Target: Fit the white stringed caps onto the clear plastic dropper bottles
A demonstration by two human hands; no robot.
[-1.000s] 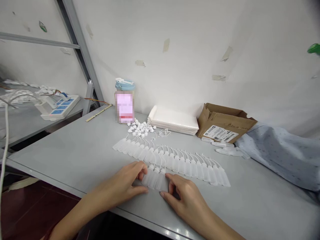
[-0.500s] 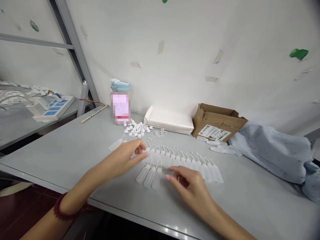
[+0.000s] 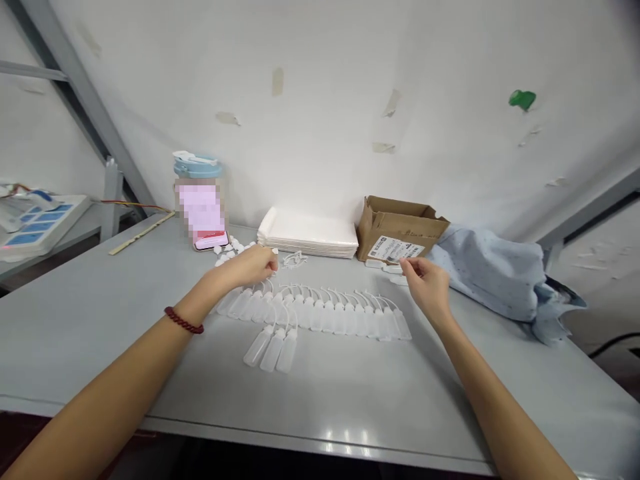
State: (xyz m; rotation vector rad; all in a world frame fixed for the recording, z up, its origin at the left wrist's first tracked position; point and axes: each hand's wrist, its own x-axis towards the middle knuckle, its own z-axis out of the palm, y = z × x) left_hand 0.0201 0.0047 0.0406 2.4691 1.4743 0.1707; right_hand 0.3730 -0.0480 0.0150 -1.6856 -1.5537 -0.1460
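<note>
My left hand (image 3: 254, 265) is closed beside the pile of small white caps (image 3: 231, 249), reaching over the left end of a bottle row. What its curled fingers hold, if anything, is hidden. Near the loose clear plastic bottles (image 3: 376, 264) before the carton, my right hand (image 3: 429, 287) has its fingers drawn together; I cannot make out anything in them. A long row of translucent squeeze bottles (image 3: 336, 319) with thin white tubes on their tops lies across the table. Three similar bottles (image 3: 273, 349) lie in front of that row.
A stack of white envelopes (image 3: 309, 233) lies against the wall, left of an open cardboard box (image 3: 400, 227). Pale blue cloth (image 3: 487, 267) covers the right side. A phone (image 3: 203, 213) leans on a blue-lidded container (image 3: 197, 165). Thin white tubes (image 3: 294, 259) lie before the envelopes.
My left hand has moved back toward the caps, its fingers closing. My right hand has left the middle for the loose bottles by the carton. The view has swung right.
</note>
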